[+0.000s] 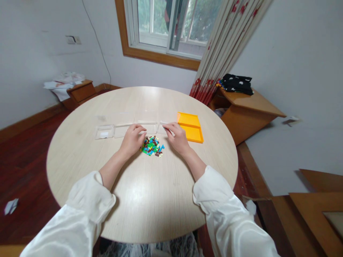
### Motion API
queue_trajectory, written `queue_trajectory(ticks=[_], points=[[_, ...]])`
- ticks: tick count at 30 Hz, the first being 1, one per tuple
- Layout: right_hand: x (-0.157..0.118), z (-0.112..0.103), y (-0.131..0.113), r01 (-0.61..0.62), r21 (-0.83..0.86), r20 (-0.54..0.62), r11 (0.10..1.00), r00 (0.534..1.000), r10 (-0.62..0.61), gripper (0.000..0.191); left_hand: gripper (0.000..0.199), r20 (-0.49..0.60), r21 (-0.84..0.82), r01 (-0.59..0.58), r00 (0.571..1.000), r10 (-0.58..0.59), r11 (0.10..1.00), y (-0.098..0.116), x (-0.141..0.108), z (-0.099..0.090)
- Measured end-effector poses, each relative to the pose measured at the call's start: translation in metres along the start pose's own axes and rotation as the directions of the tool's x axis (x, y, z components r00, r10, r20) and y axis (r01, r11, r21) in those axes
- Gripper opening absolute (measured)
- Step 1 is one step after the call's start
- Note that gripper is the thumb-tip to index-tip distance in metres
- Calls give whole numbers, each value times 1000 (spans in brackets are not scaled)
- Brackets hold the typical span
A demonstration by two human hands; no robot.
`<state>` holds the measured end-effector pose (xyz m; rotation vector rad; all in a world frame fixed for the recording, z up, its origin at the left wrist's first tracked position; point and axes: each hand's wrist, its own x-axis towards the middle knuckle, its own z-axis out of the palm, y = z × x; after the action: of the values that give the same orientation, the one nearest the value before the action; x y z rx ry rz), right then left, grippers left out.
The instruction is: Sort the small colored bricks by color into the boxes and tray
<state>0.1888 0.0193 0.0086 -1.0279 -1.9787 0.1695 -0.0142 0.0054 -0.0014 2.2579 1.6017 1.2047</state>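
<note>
A heap of small plastic building bricks (152, 146) in green, blue, brown, yellow and cream lies on the round table. My left hand (132, 140) hovers at the heap's left edge, fingers curved and somewhat apart, with nothing visible in them. To the right of the heap, my right hand (177, 136) pinches a tiny dark piece that looks like a building brick, over the edge of a clear plastic box (162, 128). More clear boxes stand in a row behind my hands, one of them an open clear case (104, 132) with a white label at the left.
An open yellow case (195, 134) lies right of my right hand. The round wooden table (158, 200) fills the middle. Beyond it are a window, a curtain (222, 43), a side cabinet (249, 110) with dark cloth on top, and a small stand (83, 92) with papers.
</note>
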Motion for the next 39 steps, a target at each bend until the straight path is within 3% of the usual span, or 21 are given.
queue_trajectory(ticks=[7, 13, 16, 18, 21, 24, 28, 32, 39], points=[[1, 0, 17, -83, -82, -42, 993, 996, 80, 21, 20, -21, 29, -7, 1000, 8, 1000, 3, 0, -2], [4, -3, 36, -160, -209, -45, 965, 987, 154, 28, 19, 146, 56, -29, 989, 21, 998, 10, -1, -2], [5, -6, 35, -167, -232, -29, 958, 986, 165, 32, 20, 165, 52, -33, 986, 24, 998, 10, -2, 0], [6, -9, 29, -126, -194, 27, 973, 991, 134, 31, 20, 160, 54, -19, 987, 10, 998, 8, -1, 0], [5, -14, 18, -46, -63, 216, 997, 975, 59, 26, 20, 157, 66, 11, 987, -21, 998, 8, 0, 0], [3, -17, 7, -10, 18, 414, 1000, 910, 2, 25, 21, 154, 65, 22, 988, -32, 998, 9, 0, -1], [2, -20, -2, 7, 31, 564, 999, 826, -23, 20, 20, 143, 52, 23, 989, -30, 998, 8, 0, -1], [1, -20, -6, -12, 14, 616, 1000, 788, 1, 15, 20, 130, 36, 12, 991, -16, 999, 7, 0, 1], [-1, -15, -8, -23, 5, 598, 1000, 802, 15, 7, 20, 117, -21, 11, 993, -9, 1000, 8, 1, 1]])
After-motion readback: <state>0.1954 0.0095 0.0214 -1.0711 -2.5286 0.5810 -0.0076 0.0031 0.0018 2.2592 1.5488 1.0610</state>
